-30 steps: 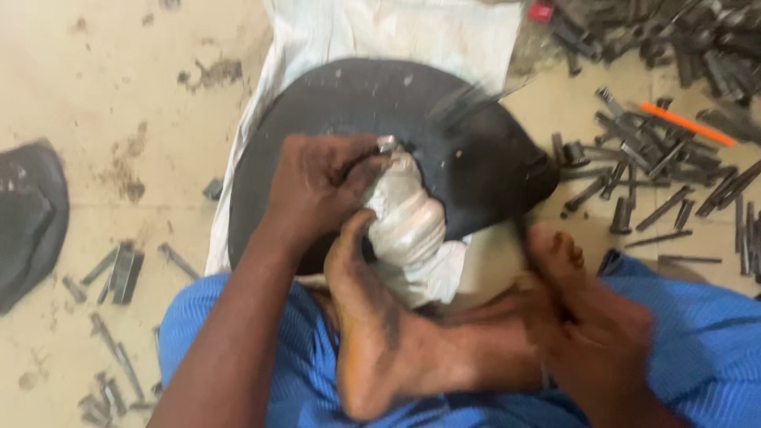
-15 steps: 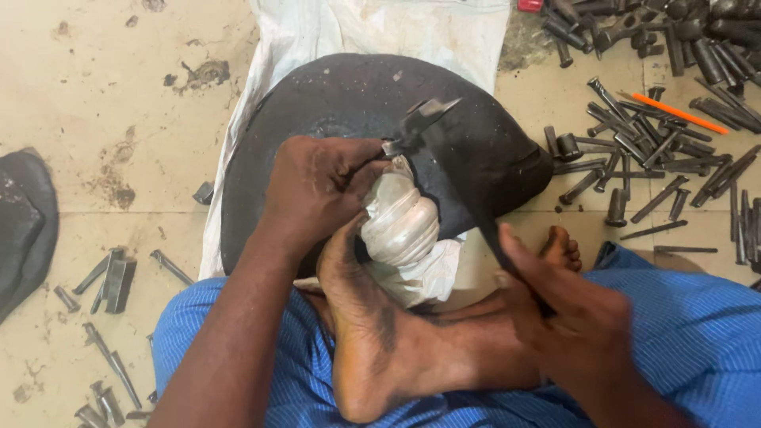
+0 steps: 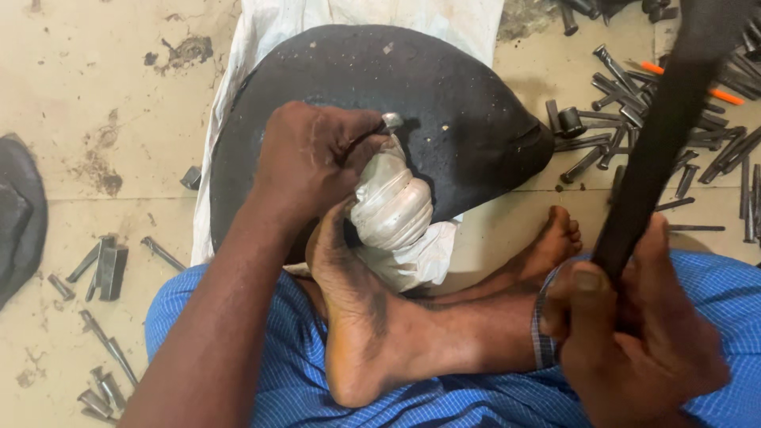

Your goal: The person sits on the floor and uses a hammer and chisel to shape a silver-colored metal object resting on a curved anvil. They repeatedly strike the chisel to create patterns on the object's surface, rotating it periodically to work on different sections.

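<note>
A person sits on the floor (image 3: 103,95) in blue checked cloth (image 3: 476,396). The left hand (image 3: 313,162) rests on a big black rubber sheet (image 3: 444,103). Its fingers are curled tight around a small metal piece (image 3: 390,122), which pokes out at the top of the hand. Just beside the hand sits a white wrapped bundle (image 3: 392,206). It lies on the near edge of the black sheet. 1 bare foot (image 3: 357,317) presses against the bundle from below. The other foot (image 3: 547,246) lies on the floor to the right, apart from the bundle.

The right hand (image 3: 634,341) is low on the right side. Its fingers are closed around a long dark bar (image 3: 658,135). The bar goes up and away from the hand to the top right corner. It looks blurry.

A white sack (image 3: 269,32) lies under the black sheet. Many dark bolts (image 3: 602,119) are scattered on the floor at the right. A few more metal bits (image 3: 107,269) lie on the left. An orange stick (image 3: 694,79) lies among the bolts.
</note>
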